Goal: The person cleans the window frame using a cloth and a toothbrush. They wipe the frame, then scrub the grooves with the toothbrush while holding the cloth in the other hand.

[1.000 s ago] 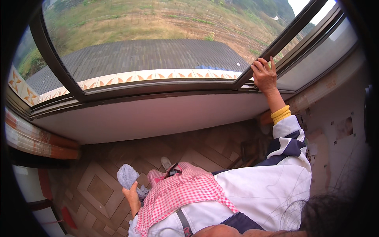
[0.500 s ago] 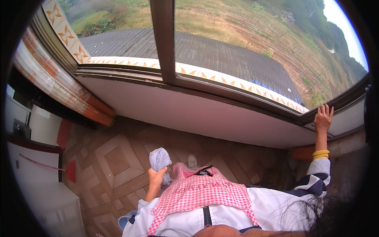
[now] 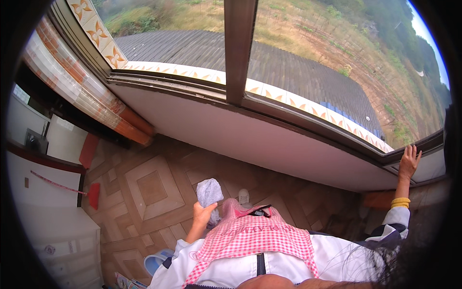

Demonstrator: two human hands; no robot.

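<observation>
My left hand (image 3: pixel 204 215) is closed around a bunched, pale grey cloth (image 3: pixel 210 191), held out low over the floor. One part of the cloth sticks up above my fingers and another hangs down beside the apron. My right arm reaches far out to the right. There my right hand (image 3: pixel 409 161) grips the dark window frame (image 3: pixel 365 148) near its lower right corner, fingers bent over the rail. A dark upright (image 3: pixel 236 53) divides the glass of the large sliding window. The lower track (image 3: pixel 163 86) is exposed to its left.
An orange and white curtain (image 3: pixel 82 82) hangs at the left. Below it are a red broom (image 3: pixel 94 196) and a white cabinet (image 3: pixel 53 192). A blue basin (image 3: pixel 156 262) stands on the tiled floor (image 3: pixel 151 188) near my left side. A pink wall (image 3: pixel 250 135) runs under the window.
The whole view has shifted, so most things appear farther right. The window's upright stands farther from the left frame edge. Both hands keep their hold on the cloth and the frame.
</observation>
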